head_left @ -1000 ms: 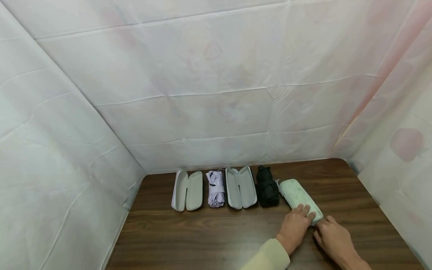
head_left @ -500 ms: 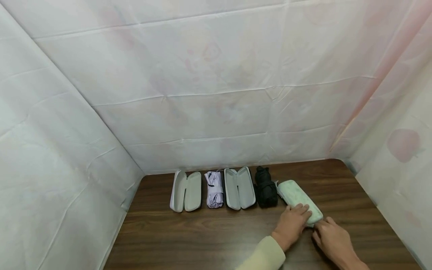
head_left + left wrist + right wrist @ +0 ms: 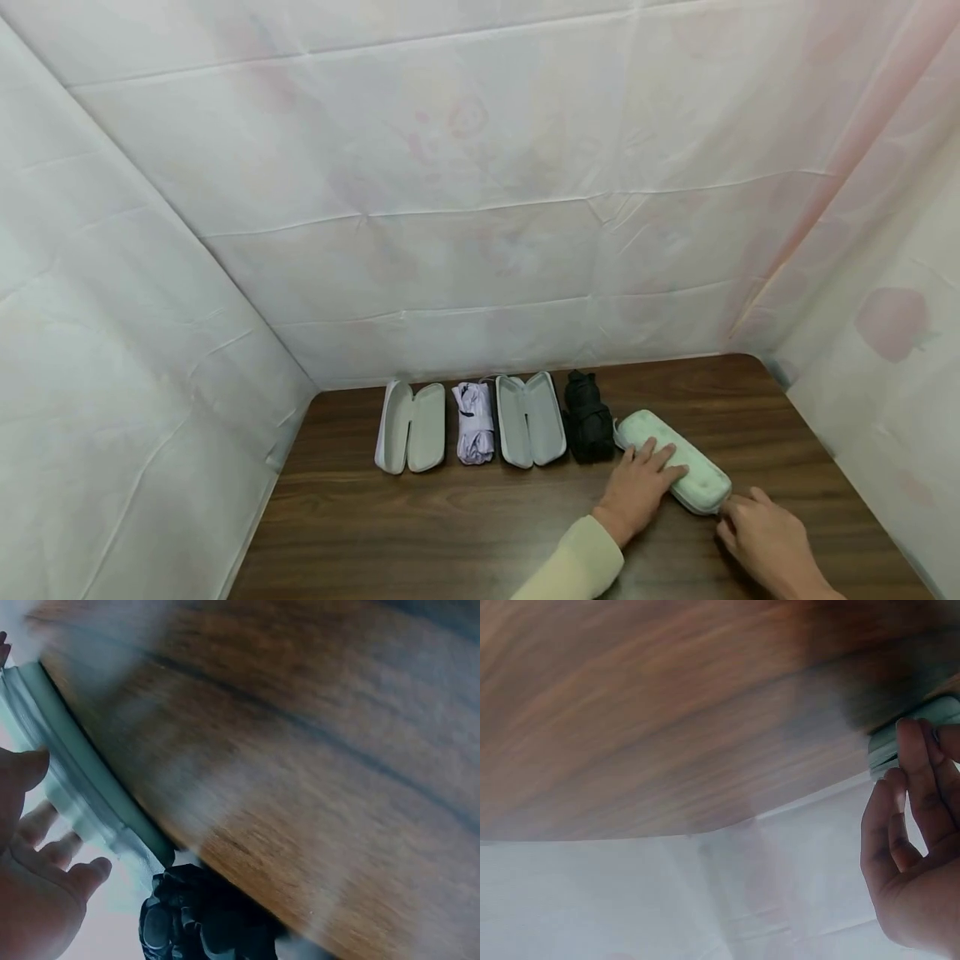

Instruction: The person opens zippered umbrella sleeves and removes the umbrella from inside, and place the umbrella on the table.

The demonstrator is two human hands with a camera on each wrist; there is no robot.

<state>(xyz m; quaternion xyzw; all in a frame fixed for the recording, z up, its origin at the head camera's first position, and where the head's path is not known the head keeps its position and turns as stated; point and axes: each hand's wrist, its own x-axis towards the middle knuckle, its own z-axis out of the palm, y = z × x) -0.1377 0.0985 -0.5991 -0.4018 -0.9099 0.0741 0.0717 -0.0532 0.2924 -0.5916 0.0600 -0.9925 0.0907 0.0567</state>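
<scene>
A pale green zippered case lies closed and slanted on the right part of the table. My left hand rests on its far left half, fingers spread over the top and side. In the left wrist view, the zipper band runs along the case under the fingers. At the near right end, my right hand pinches what seems to be the zipper pull, which the fingers hide. The right wrist view shows thumb and forefinger together at the case's end.
Left of the case, a folded black umbrella almost touches its far end. Farther left are an open grey-lined case, a folded lilac umbrella and another open case. A white curtain hangs behind the dark wooden table.
The green case has shifted slightly right and toward me. My right hand has moved right with its end, while my left hand has slid up and left along its top.
</scene>
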